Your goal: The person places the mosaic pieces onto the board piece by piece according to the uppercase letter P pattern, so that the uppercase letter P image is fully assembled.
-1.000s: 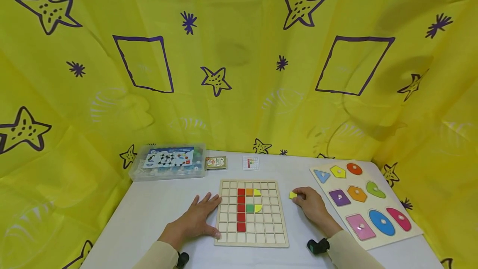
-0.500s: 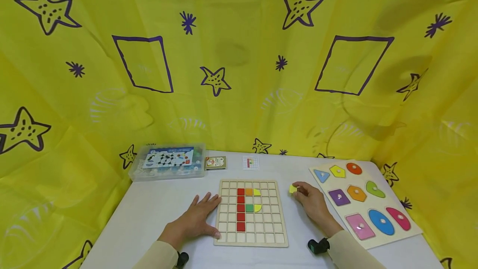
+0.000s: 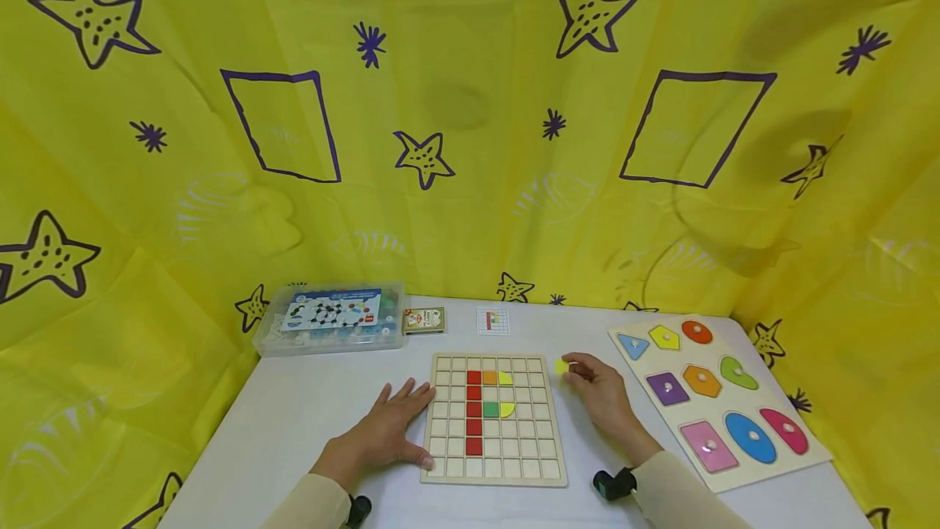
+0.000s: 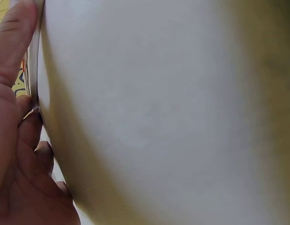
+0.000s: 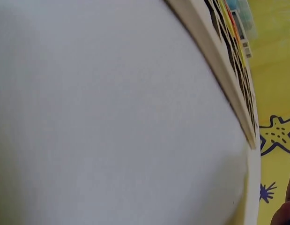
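Note:
A wooden grid board (image 3: pixel 507 468) lies at the middle of the table in the head view. Set in its cells are a column of red square tiles (image 3: pixel 473 426), an orange tile (image 3: pixel 489 378), a green tile (image 3: pixel 491 410) and two yellow rounded tiles (image 3: pixel 507 410). My left hand (image 3: pixel 385 431) rests along the board's left edge, fingers spread and thumb at the near corner. Just right of the board's far right corner, my right hand (image 3: pixel 604 397) pinches a yellow tile (image 3: pixel 561 366) between thumb and fingertips. The right wrist view shows only a bit of that hand.
A small pattern card (image 3: pixel 493 321) lies beyond the board. Left of it are a card box (image 3: pixel 424 320) and a clear plastic case (image 3: pixel 330 341). A knobbed shape puzzle (image 3: pixel 723 464) lies at the right. Yellow patterned cloth surrounds the table.
My right hand first moves slightly away from me, then left toward the board, carrying the yellow tile. The left hand stays in place on the board's edge.

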`<action>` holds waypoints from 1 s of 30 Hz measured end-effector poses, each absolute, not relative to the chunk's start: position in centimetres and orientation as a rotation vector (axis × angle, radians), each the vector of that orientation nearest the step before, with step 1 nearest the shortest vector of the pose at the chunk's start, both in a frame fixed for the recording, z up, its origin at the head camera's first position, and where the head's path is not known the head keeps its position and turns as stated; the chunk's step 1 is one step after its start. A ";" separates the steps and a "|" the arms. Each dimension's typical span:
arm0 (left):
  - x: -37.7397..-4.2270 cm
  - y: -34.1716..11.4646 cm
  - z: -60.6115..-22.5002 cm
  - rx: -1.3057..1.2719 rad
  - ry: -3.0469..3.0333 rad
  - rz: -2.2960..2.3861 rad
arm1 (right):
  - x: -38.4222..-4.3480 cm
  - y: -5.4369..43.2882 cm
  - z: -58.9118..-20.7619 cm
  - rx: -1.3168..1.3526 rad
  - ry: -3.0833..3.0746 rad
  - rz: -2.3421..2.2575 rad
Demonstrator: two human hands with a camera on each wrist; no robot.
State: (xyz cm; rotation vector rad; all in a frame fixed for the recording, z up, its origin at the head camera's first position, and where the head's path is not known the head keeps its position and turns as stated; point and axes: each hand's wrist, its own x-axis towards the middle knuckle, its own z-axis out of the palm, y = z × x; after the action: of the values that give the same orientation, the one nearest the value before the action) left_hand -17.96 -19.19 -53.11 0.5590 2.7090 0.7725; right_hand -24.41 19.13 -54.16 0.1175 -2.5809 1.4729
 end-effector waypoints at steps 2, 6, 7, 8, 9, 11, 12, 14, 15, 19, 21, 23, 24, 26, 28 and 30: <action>-18.0 -19.2 -53.1 0.547 2.707 0.772 | -24.3 18.6 -53.9 0.130 -2.562 1.478; -18.1 -19.1 -53.2 0.522 2.700 0.766 | -24.1 17.5 -53.4 0.116 -2.547 1.513; -18.1 -19.1 -53.2 0.518 2.698 0.765 | -24.0 17.3 -53.3 0.111 -2.552 1.516; -18.2 -19.1 -53.2 0.518 2.699 0.762 | -24.0 17.0 -53.3 0.109 -2.552 1.526; -18.2 -19.1 -53.2 0.522 2.702 0.759 | -24.0 16.7 -53.2 0.107 -2.557 1.533; -18.2 -19.1 -53.2 0.523 2.706 0.754 | -23.9 16.2 -53.1 0.102 -2.561 1.552; -18.2 -19.1 -53.2 0.524 2.707 0.752 | -23.9 16.0 -53.1 0.099 -2.562 1.564; -18.2 -19.1 -53.3 0.526 2.708 0.754 | -23.9 15.6 -53.0 0.090 -2.563 1.593; -18.3 -19.2 -53.2 0.529 2.708 0.756 | -23.9 15.4 -53.0 0.087 -2.570 1.598; -18.2 -19.3 -53.3 0.532 2.702 0.774 | -23.8 14.5 -52.9 0.083 -2.591 1.618; -18.2 -19.3 -53.3 0.532 2.698 0.778 | -23.8 14.1 -52.9 0.094 -2.589 1.634; -18.2 -19.3 -53.3 0.528 2.694 0.778 | -23.8 13.7 -53.0 0.102 -2.580 1.661; -18.2 -19.3 -53.3 0.532 2.696 0.778 | -23.8 13.6 -53.1 0.111 -2.576 1.668; -18.3 -19.3 -53.3 0.530 2.695 0.775 | -23.8 13.3 -53.2 0.114 -2.577 1.684; -18.3 -19.3 -53.3 0.536 2.699 0.768 | -23.8 13.1 -53.3 0.108 -2.589 1.689; -18.3 -19.3 -53.3 0.532 2.699 0.766 | -23.8 12.9 -53.5 0.109 -2.602 1.687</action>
State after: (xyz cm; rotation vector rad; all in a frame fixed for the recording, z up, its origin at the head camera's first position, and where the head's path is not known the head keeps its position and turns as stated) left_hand -18.26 -19.34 -53.34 0.5315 2.6987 0.7660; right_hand -23.81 12.89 -53.49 0.1089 -2.6017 1.6866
